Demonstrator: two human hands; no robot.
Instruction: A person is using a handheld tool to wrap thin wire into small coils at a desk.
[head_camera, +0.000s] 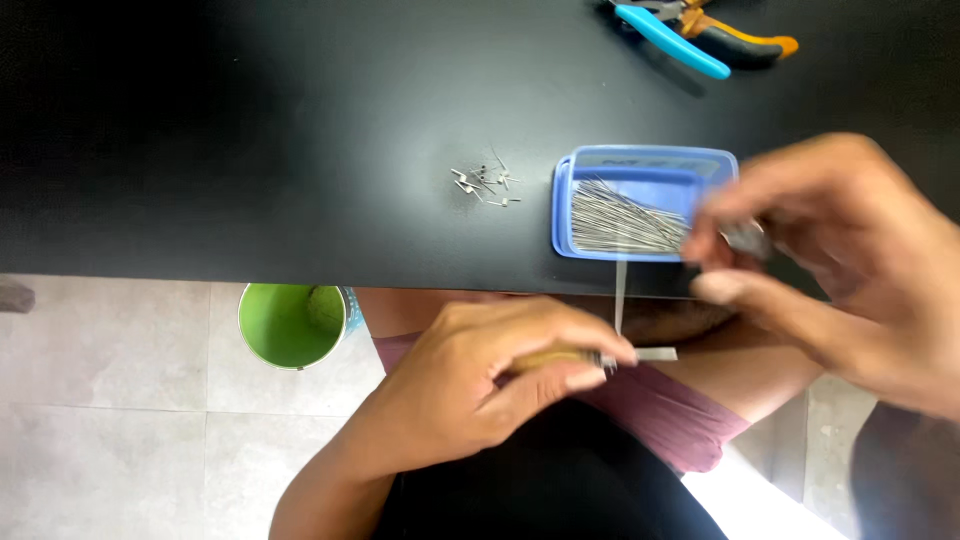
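Right of centre, my right hand (840, 260) pinches thin steel pins in the blue plastic tray (640, 165); my left hand (480, 385) grips a brass-handled tool (560, 358) pointing right.

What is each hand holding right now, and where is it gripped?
The left hand grips a small tool by its yellowish handle, metal tip sticking out. The right hand pinches a small grey piece in its fingers, too blurred to identify.
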